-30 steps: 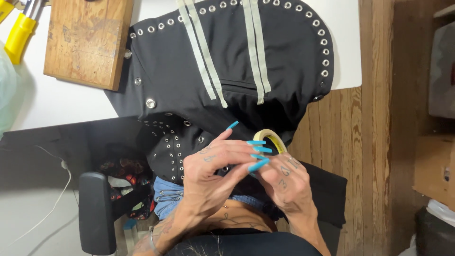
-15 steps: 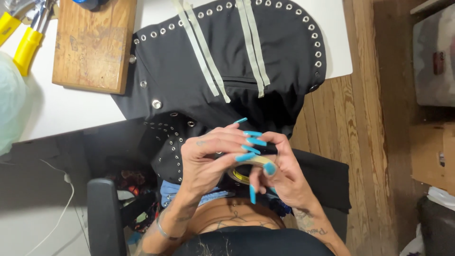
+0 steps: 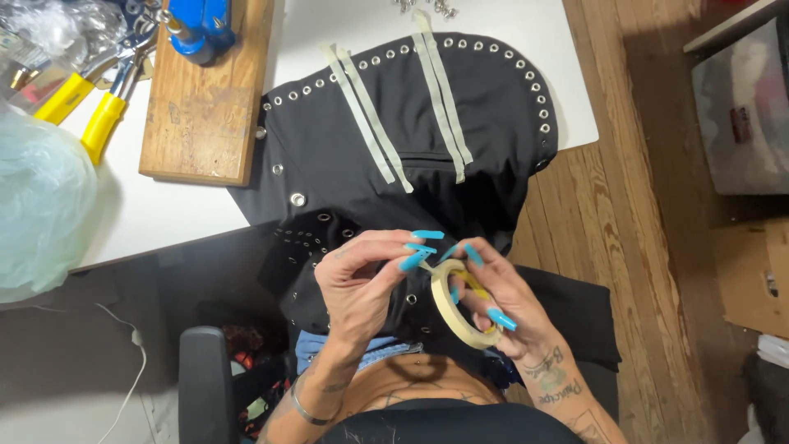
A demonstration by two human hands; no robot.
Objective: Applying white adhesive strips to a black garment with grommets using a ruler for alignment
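At ten o'clock a filmy bag (image 3: 37, 205) bulges with something unseen; yellow-handled pliers (image 3: 103, 123) lie beside a wood block (image 3: 201, 115). The black eyeleted garment (image 3: 411, 156), soft and limp, drapes off the table (image 3: 164, 214) toward six, tape strips (image 3: 370, 123) stuck on it. Low at centre, the left hand (image 3: 362, 284) pinches fingertips together on the tape end; the right hand (image 3: 501, 304) clamps the tape roll (image 3: 456, 300), which looks light, stiff and best gripped by its rim.
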